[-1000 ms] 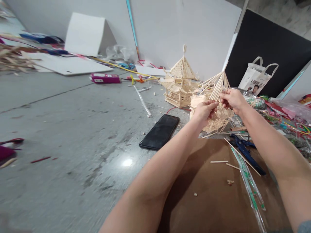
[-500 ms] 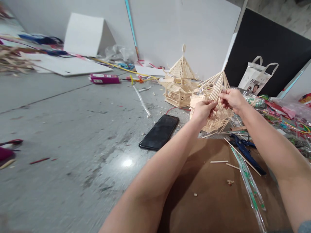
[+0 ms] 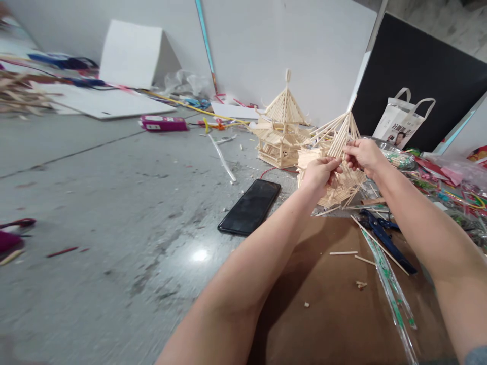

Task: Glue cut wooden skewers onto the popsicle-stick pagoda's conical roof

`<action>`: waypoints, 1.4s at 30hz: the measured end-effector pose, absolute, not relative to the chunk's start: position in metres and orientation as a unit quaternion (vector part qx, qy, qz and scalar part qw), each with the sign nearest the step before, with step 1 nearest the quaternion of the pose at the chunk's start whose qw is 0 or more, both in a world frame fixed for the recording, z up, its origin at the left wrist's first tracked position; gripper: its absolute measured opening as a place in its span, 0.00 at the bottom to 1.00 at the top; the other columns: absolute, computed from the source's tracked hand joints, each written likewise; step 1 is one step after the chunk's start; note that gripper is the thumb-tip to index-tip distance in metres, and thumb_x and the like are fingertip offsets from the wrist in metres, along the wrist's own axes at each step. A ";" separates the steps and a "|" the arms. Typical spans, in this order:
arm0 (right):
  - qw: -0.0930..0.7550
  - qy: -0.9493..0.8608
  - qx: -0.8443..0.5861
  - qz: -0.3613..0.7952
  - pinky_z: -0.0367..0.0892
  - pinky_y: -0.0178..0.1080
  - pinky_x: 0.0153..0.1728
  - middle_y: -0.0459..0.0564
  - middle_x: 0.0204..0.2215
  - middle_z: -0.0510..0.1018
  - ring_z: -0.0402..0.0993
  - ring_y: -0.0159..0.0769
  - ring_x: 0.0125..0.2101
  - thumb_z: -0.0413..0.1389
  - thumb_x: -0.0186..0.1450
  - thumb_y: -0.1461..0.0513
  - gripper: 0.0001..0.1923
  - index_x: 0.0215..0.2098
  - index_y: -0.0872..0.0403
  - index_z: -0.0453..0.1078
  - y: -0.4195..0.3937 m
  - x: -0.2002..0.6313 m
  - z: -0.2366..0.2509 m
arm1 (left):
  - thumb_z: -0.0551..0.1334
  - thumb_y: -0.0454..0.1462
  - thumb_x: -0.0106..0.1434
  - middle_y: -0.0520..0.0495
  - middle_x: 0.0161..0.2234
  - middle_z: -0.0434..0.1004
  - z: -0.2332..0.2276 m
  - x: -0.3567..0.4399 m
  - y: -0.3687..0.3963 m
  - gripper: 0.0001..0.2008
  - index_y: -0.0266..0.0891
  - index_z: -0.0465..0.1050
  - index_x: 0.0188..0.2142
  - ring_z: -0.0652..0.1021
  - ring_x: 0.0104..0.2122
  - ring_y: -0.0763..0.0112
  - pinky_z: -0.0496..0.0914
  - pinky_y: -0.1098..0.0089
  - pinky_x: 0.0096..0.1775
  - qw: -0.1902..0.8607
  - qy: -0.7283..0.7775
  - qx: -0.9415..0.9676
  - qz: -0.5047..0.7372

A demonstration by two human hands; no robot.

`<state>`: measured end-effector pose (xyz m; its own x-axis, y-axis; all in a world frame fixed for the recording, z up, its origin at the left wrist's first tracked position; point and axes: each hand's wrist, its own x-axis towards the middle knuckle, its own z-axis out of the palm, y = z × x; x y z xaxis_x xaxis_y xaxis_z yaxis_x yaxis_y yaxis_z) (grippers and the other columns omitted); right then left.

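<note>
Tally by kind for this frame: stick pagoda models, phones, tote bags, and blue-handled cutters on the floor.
Stick pagoda models: 2, one standing apart, one held by the left hand and right hand
Phones: 1
Tote bags: 1
Blue-handled cutters: 1
Total: 5

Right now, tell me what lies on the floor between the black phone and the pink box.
In the head view, between the phone and pink box lies a clear plastic strip; otherwise bare grey floor.
</note>
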<state>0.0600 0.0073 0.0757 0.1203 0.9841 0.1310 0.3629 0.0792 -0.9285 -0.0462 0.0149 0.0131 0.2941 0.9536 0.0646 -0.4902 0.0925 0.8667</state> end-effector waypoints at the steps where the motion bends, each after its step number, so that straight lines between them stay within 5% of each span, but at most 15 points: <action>1: 0.462 -0.571 -0.590 0.335 0.51 0.26 0.09 0.40 0.11 0.66 0.60 0.21 0.09 0.50 0.59 0.70 0.12 0.18 0.58 0.60 0.007 0.060 0.076 | 0.61 0.34 0.55 0.56 0.13 0.66 0.013 -0.046 0.015 0.08 0.33 0.64 0.22 0.56 0.08 0.87 0.47 0.80 0.12 0.686 0.274 0.420 0.527; 31: 0.493 -0.562 -0.556 0.363 0.55 0.26 0.10 0.38 0.13 0.67 0.61 0.22 0.10 0.50 0.61 0.67 0.04 0.28 0.56 0.61 0.000 0.074 0.075 | 0.60 0.32 0.53 0.57 0.13 0.62 0.015 -0.053 0.015 0.06 0.35 0.64 0.22 0.57 0.09 0.85 0.47 0.78 0.14 0.700 0.303 0.430 0.483; 36: 0.529 -0.565 -0.554 0.305 0.53 0.27 0.10 0.38 0.13 0.67 0.60 0.23 0.10 0.55 0.58 0.63 0.04 0.29 0.55 0.63 -0.028 0.096 0.067 | 0.58 0.36 0.52 0.56 0.11 0.58 0.015 -0.054 0.009 0.08 0.36 0.66 0.19 0.57 0.11 0.81 0.47 0.75 0.17 0.526 0.408 0.572 0.479; 42: 0.507 -0.592 -0.575 0.249 0.57 0.31 0.15 0.38 0.08 0.60 0.57 0.25 0.11 0.53 0.58 0.50 0.18 0.21 0.54 0.63 -0.082 0.139 0.022 | 0.54 0.38 0.55 0.56 0.13 0.47 0.021 -0.058 -0.004 0.19 0.38 0.51 0.11 0.56 0.18 0.78 0.48 0.73 0.23 0.228 0.444 0.678 0.540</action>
<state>0.1391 -0.0824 0.0222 0.1762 0.9330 0.3137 0.4290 0.2140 -0.8776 -0.0584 -0.0042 0.0213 0.0227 0.8485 0.5287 0.3558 -0.5011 0.7889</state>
